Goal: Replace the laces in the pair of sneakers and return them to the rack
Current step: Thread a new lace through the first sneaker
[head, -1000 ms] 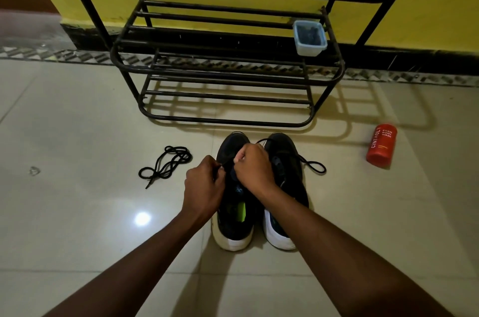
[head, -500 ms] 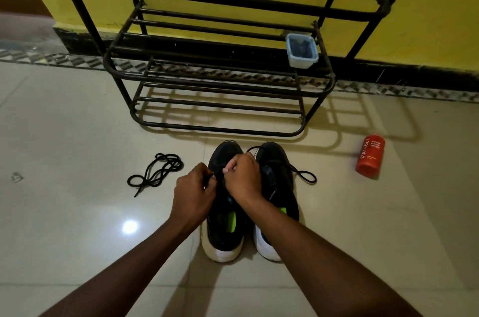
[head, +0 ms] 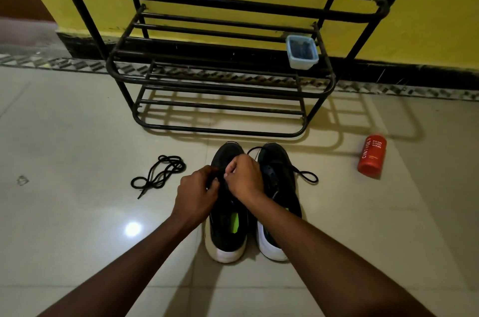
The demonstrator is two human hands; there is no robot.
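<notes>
Hands (head: 197, 193) (head: 245, 178) in pinch on sneaker lace (head: 219, 178)

The left sneaker (head: 225, 233) and the right sneaker (head: 278, 174) stand side by side on the floor (head: 77, 135), toes toward 12 o'clock. The left hand (head: 197, 194) and the right hand (head: 245, 176) meet on top of the left sneaker and pinch its lace (head: 219, 178).

From the sneakers, the rack (head: 220, 78) stands at 12 o'clock, against the wall (head: 427, 18). A tub (head: 302, 52) sits on a rack shelf at 1 o'clock. A loose lace (head: 160, 174) lies at 10 o'clock and a bottle (head: 372, 156) at 2 o'clock.
</notes>
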